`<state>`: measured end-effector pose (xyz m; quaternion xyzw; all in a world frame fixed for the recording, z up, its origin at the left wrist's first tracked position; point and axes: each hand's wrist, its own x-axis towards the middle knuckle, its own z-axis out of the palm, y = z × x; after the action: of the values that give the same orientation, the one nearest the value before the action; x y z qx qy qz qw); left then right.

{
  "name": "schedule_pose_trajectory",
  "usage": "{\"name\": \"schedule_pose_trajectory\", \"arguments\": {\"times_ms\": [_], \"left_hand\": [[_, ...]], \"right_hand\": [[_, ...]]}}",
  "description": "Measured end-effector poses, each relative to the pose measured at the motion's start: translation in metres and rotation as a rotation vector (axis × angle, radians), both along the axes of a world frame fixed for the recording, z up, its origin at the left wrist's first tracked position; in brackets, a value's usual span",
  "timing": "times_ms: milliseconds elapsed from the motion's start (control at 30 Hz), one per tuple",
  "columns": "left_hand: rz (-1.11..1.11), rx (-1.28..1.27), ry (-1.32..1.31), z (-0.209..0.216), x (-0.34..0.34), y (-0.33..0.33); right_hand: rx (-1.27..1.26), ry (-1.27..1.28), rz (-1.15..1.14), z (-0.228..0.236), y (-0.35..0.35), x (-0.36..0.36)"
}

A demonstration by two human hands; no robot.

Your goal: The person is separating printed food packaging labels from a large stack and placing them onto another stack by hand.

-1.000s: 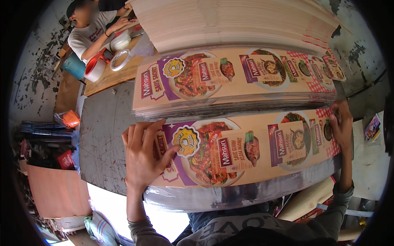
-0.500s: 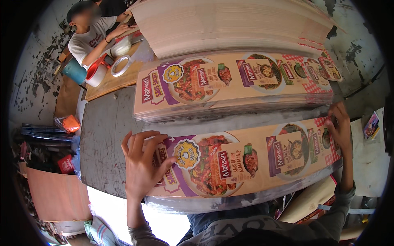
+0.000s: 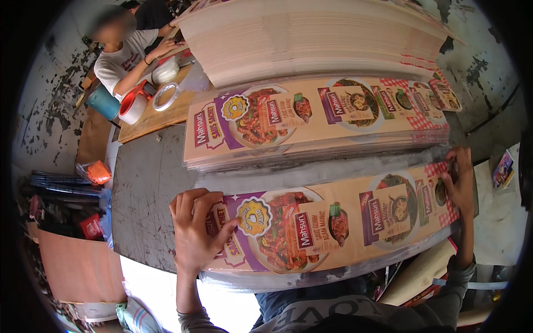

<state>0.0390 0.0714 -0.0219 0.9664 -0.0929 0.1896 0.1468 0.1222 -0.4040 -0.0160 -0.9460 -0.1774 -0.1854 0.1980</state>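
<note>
A long, tan printed cardboard panel (image 3: pixel 350 247) with food pictures lies in front of me, over clear plastic film (image 3: pixel 277 281) that shows along its near and far sides. My left hand (image 3: pixel 195 233) grips the panel's left end, fingers bent at the edge and thumb on the printed face. At the other end my right hand (image 3: pixel 461 186) holds the checkered corner, its thumb on top and its fingers curled at the edge. Just beyond lies a stack of plastic-covered panels (image 3: pixel 311 129) with the same print.
A tall pile of pale cardboard sheets (image 3: pixel 305 47) rises at the back. The grey tabletop (image 3: pixel 147 194) is scratched. On a wooden board (image 3: pixel 158 123) at far left sit a tape dispenser (image 3: pixel 133 105) and a tape roll (image 3: pixel 165 97). A co-worker (image 3: pixel 119 61) works behind them.
The fingers of my left hand have drawn closer together at the panel's left end. My right hand stays at the right end. The view has shifted slightly.
</note>
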Motion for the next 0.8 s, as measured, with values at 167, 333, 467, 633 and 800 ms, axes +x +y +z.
{"name": "schedule_pose_trajectory", "arguments": {"times_ms": [167,333,467,633,800], "left_hand": [[0.015,0.001,0.007,0.0,-0.001,0.001],[0.01,-0.005,-0.017,-0.001,-0.001,0.0],[-0.002,0.0,-0.011,0.001,0.0,0.0],[0.015,0.007,0.011,-0.001,0.002,0.002],[-0.013,0.018,-0.091,-0.004,0.002,0.005]], "right_hand": [[-0.073,-0.13,0.062,-0.007,-0.014,0.005],[-0.004,-0.024,-0.013,-0.002,-0.007,-0.002],[-0.053,-0.083,0.036,-0.001,-0.006,-0.001],[-0.1,-0.059,0.042,-0.001,-0.011,0.001],[-0.05,-0.041,0.046,0.002,-0.004,0.002]]}}
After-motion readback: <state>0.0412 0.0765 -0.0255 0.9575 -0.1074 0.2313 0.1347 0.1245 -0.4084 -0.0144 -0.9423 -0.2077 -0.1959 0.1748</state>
